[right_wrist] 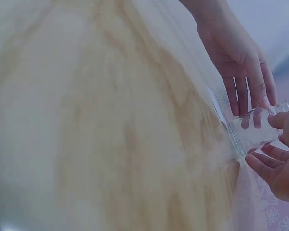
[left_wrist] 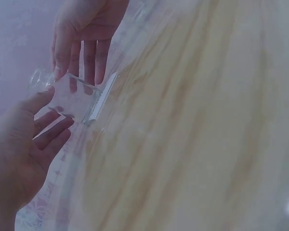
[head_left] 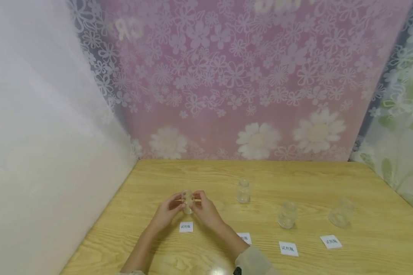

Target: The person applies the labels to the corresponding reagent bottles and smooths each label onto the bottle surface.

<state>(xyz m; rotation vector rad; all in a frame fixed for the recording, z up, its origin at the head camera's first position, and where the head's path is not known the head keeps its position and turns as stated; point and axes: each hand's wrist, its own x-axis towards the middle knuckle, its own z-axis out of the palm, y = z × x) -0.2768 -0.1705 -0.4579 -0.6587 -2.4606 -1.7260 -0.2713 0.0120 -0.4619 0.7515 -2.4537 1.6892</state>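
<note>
Clear glass bottle [head_left: 187, 199] upright between left fingers [left_wrist: 53, 133] and right fingers [right_wrist: 259, 166]; both sets clamped on its sides

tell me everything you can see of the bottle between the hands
The bottle looks like clear, colourless glass, its body narrowing towards the neck. It looks upright, held from either side by the left hand and right hand. In the head view it is just beyond a white printed card; whether its base touches the table is hard to tell.
</note>
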